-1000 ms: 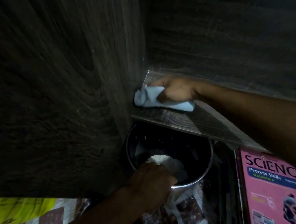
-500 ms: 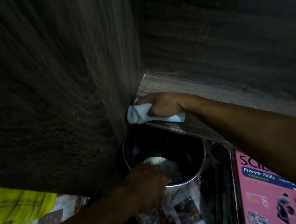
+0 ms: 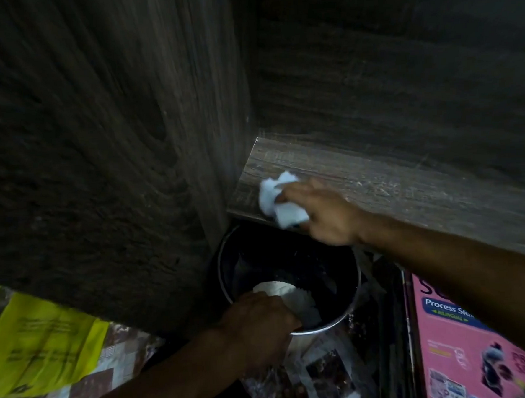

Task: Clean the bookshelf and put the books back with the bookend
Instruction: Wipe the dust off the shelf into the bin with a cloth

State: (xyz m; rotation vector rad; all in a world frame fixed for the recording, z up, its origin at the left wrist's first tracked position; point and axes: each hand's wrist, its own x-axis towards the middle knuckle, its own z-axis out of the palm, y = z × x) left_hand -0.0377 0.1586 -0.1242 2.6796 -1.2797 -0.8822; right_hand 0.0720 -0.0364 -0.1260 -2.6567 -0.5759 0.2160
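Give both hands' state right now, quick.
Left hand: curled at the near rim of the round steel pot, beside a white wad; grip cannot be told.
Right hand: holds a crumpled white cloth on the dark wooden shelf.

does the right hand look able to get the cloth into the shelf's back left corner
Likely yes: the right hand holds the cloth on the shelf, and only bare board lies between it and that corner.

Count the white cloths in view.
2: upper cloth in the right hand on the shelf; lower cloth under the left hand inside the pot; others may be hidden.
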